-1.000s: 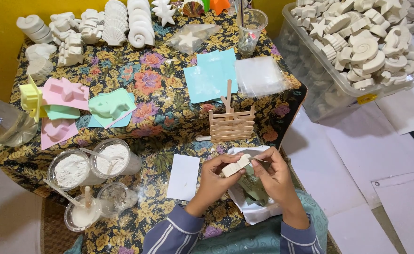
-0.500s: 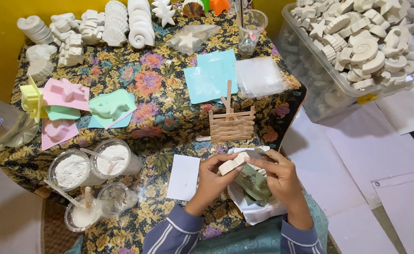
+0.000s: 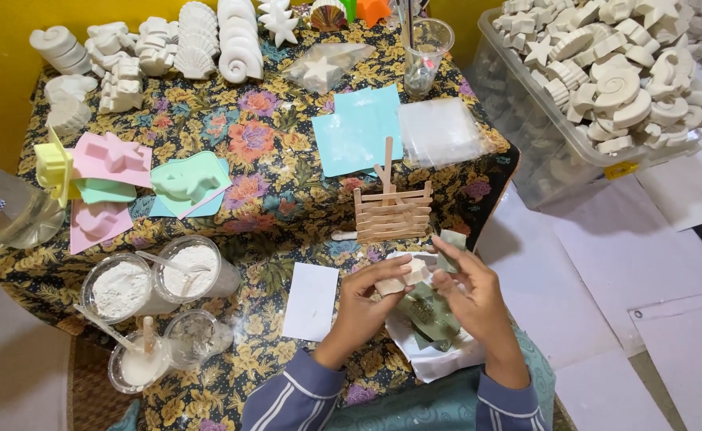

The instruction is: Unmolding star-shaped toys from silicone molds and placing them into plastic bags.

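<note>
My left hand holds a small pale plaster piece at the table's front edge. My right hand pinches a grey-green square of sandpaper against that piece. Under both hands lies a white cloth or paper on my lap, with a crumpled green sheet on it. A white card lies just left of my left hand. A small fence of wooden sticks stands right behind my hands.
A flowered cloth covers the table. Coloured moulds sit at the left, cups of white powder at the front left, white plaster shapes along the back. A clear bin of plaster shapes stands at the right.
My hands have lifted slightly and shifted the plaster piece. My right hand now holds the sandpaper higher, at the piece's right end.
</note>
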